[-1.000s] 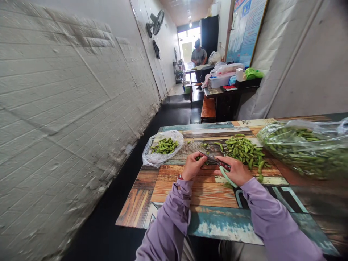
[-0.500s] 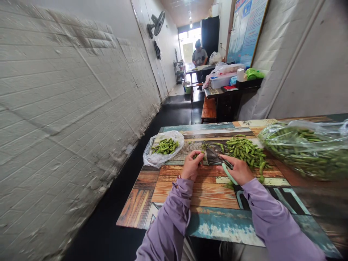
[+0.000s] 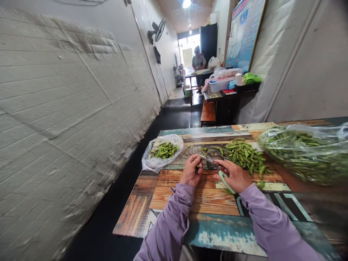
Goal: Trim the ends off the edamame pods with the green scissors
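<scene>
Head view: left hand [image 3: 191,172] pinches a slim green pod [image 3: 197,167]; right hand [image 3: 234,176] grips steel scissors [image 3: 214,166] (mint loops), glossy pod heap [image 3: 244,154] at two o'clock.

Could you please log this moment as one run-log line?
left hand: holds bean pod | right hand: holds scissors, blades at pod | loose pods beside | small bag left

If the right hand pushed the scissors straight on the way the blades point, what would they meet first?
Probably the green pod pinched in the left hand; the scissors in the right hand point straight at it, though depth is unclear.
</scene>
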`<state>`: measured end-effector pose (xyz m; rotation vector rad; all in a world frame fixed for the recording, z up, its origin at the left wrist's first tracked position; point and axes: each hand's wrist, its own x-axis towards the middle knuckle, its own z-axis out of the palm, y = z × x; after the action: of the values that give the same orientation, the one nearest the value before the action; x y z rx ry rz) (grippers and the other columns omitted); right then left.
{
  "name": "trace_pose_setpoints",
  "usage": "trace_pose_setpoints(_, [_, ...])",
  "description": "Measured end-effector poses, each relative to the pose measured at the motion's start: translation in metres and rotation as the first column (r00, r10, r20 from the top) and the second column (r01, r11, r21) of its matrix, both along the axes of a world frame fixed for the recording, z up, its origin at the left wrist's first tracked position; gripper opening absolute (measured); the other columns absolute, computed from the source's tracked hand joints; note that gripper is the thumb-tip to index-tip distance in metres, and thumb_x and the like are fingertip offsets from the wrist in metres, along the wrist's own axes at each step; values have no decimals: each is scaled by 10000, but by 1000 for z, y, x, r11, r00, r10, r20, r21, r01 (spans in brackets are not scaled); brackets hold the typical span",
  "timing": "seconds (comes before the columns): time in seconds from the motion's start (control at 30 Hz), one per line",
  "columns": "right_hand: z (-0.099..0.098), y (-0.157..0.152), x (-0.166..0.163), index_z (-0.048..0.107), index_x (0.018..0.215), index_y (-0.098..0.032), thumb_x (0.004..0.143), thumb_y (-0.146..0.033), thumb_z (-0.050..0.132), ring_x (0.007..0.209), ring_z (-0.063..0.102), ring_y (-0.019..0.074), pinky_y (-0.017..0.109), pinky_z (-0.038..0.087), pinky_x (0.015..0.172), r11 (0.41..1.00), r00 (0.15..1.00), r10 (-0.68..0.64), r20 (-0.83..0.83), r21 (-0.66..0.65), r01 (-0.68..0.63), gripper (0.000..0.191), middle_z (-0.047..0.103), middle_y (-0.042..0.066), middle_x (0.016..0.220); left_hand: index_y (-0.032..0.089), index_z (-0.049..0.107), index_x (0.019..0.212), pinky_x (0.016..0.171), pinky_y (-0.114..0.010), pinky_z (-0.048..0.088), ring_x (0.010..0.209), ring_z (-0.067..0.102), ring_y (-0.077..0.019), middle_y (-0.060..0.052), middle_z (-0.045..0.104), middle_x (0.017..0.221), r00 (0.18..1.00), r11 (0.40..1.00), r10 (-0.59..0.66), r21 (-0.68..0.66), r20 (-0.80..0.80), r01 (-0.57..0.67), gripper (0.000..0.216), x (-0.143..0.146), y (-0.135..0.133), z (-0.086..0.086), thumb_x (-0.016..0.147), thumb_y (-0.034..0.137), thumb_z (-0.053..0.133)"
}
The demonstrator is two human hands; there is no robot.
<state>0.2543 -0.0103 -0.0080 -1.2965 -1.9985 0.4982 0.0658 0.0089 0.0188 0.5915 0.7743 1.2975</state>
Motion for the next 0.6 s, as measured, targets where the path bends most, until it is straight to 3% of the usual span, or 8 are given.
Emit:
trace_pose_setpoints(0.4, [-3, 1, 1, 616, 1148, -231, 758, -464, 612, 698, 617, 170, 306, 525, 693, 998, 1000, 3, 25, 55, -5, 454, 666, 46, 913, 150, 500, 745, 367, -123, 189, 451, 375, -8, 53, 497, 597, 999, 999, -35, 10, 28, 35, 377, 2, -3, -1, 553, 257, 806])
trace_pose_setpoints(0.6, [-2, 1, 0, 631, 1143, -234, 762, -459, 621, 901, 656, 229, 332, 524, 818, 996, 999, -33, 35, 79, 31, 443, 692, 66, 1027, 155, 491, 754, 364, -120, 219, 487, 429, -24, 6, 586, 703, 995, 999, -42, -17, 93, 44, 328, 2, -2, -2, 572, 198, 761])
